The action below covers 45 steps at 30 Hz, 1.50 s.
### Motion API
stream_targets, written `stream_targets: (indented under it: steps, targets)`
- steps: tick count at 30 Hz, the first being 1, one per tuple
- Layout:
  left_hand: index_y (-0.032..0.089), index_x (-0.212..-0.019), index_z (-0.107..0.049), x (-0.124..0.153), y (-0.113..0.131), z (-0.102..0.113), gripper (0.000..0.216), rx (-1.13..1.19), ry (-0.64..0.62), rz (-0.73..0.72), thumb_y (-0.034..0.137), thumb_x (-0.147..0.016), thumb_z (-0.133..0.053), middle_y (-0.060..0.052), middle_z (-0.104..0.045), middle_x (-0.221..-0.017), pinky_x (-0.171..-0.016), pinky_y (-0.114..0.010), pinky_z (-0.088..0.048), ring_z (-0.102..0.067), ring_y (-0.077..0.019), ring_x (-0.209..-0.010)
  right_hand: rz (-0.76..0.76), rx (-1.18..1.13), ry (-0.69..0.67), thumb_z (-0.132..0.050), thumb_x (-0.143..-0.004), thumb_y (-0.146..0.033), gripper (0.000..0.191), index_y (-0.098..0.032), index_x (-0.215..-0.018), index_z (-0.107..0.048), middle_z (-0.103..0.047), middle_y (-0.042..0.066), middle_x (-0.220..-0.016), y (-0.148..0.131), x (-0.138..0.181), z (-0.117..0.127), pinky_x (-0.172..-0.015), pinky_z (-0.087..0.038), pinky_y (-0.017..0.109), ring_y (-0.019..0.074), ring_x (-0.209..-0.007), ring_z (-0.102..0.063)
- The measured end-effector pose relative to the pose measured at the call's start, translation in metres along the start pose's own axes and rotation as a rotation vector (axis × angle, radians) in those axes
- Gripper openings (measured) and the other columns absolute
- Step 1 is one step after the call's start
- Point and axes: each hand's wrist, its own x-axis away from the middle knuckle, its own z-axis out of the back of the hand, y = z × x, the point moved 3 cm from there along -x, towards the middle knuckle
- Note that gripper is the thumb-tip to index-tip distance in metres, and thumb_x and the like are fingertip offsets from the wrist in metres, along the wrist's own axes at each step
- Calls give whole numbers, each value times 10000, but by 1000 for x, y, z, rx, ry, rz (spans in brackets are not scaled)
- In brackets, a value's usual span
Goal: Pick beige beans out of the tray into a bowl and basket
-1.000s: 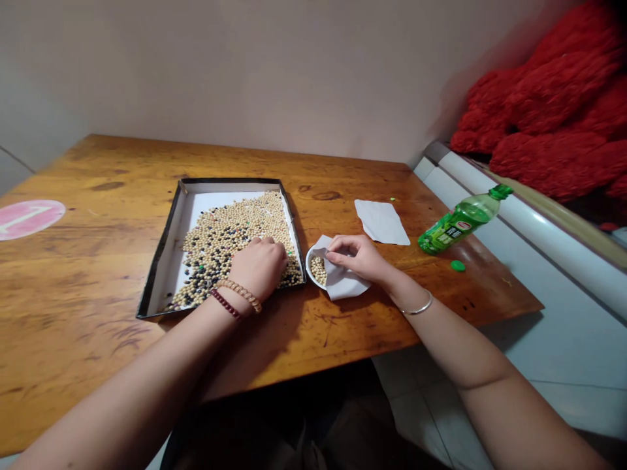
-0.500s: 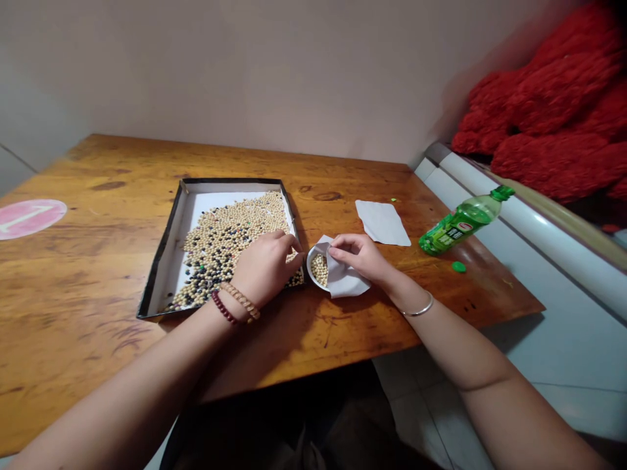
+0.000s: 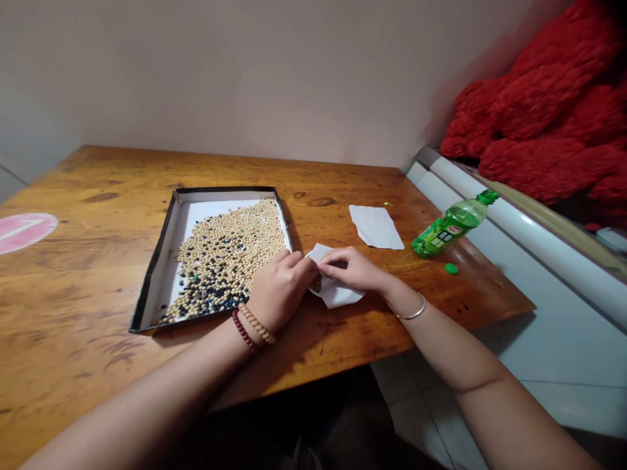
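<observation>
A small white bowl [image 3: 314, 293] holds beige bean-like balls [image 3: 317, 283]; my hands hide much of it. White paper [image 3: 340, 293] lies over its right side. With thumb and fingers pinched, my right hand [image 3: 356, 269] grips the paper near the bowl's middle. My left hand [image 3: 283, 287], its fingers closed, reaches over the bowl's left side and meets the right fingertips. What those left fingers hold is hidden. Beside the left hand lies a shallow black-edged tray [image 3: 155, 261], spread with beige and dark balls [image 3: 223, 251] like beans or beads.
A second white paper sheet [image 3: 377, 226] lies behind the right hand. Farther right stands a tilted-looking green drink bottle [image 3: 448, 226], its cap [image 3: 451, 268] on the wooden table [image 3: 108, 196]. A white appliance [image 3: 539, 274] with a red fluffy mass [image 3: 543, 130] borders the table's right side.
My left hand has moved right from the tray's edge to the bowl and now touches or nearly touches the right fingertips. The right hand keeps its pinch on the paper.
</observation>
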Motion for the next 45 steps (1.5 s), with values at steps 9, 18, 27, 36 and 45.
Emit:
stream_targets:
  steps: [9,18,27,36,45]
  targets:
    - [191,-880,-643,-4,-31,15,241,-160,-241,239,401,-879,-524,-80,-621,-877,-654,-293,-411,-543,-236,-887,-1,26,108,-661,-796,-388,228,-160,-790,-668,-673,48,-840,2,0,-1,-773,-452,300,163,-802,-611]
    - [213,-907,-689,-3,-42,4,251,-134,-393,254,360,-854,-492,-79,-626,-887,-678,-306,-452,-578,-235,-878,78,-41,182,-691,-772,-376,228,-171,-705,-616,-598,27,-797,7,0,0,-754,-447,295,136,-756,-575]
    - [173,-822,-663,-3,-44,-1,265,-127,-397,228,327,-881,-455,-75,-629,-844,-649,-290,-436,-584,-214,-819,30,-54,190,-670,-790,-373,208,-170,-746,-685,-658,48,-812,4,-1,-1,-804,-449,317,157,-794,-602]
    - [217,-894,-670,-8,-19,12,201,84,-177,4,373,-882,-544,-48,-600,-866,-696,-281,-408,-526,-187,-867,-85,-184,280,-662,-780,-421,264,-160,-779,-697,-677,34,-748,3,-1,0,-668,-462,266,136,-680,-590]
    - [198,-836,-615,1,3,3,259,-112,13,-170,281,-953,-400,-51,-573,-819,-583,-291,-342,-465,-192,-815,6,-17,77,-592,-847,-363,233,-181,-851,-737,-733,63,-878,1,1,-3,-767,-492,306,186,-826,-651]
